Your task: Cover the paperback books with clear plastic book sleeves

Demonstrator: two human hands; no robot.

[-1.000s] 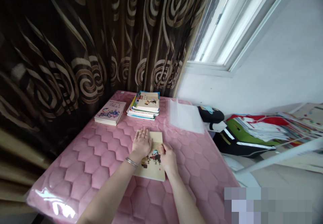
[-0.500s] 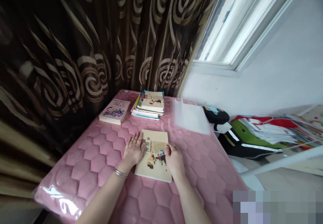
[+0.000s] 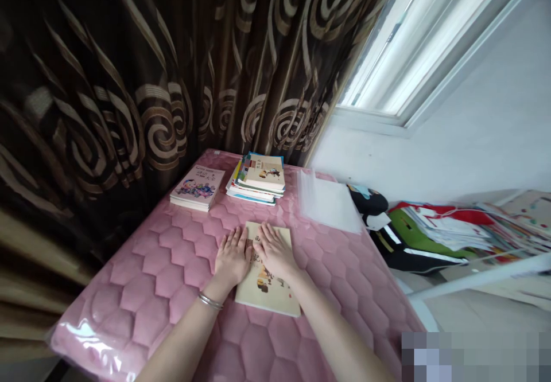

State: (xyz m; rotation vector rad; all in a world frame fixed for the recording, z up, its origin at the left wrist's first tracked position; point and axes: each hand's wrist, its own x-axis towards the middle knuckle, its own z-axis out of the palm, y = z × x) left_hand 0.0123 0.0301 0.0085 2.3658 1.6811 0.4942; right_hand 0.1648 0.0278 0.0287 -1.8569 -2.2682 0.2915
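Note:
A cream-covered book (image 3: 275,299) with Chinese characters and small painted figures lies closed in front of me on the pink quilted surface. Along its left edge rests my left hand (image 3: 233,256), fingers stretched out flat, a silver bangle on the wrist. My right hand (image 3: 274,253) lies flat across the upper part of the cover, fingers extended, hiding some of the title and picture. Neither hand grips anything.
Behind the book stands a pile of books (image 3: 258,184), with a thinner stack (image 3: 198,188) to its left. Clear plastic sleeves (image 3: 329,201) lie at the back right. Beyond the right edge are a bag (image 3: 407,238) and papers (image 3: 447,227). A dark curtain (image 3: 172,84) hangs behind.
My right hand has let go of the book's right edge and moved left onto its cover, flattening out. My left hand stays by the left edge. The view has shifted slightly.

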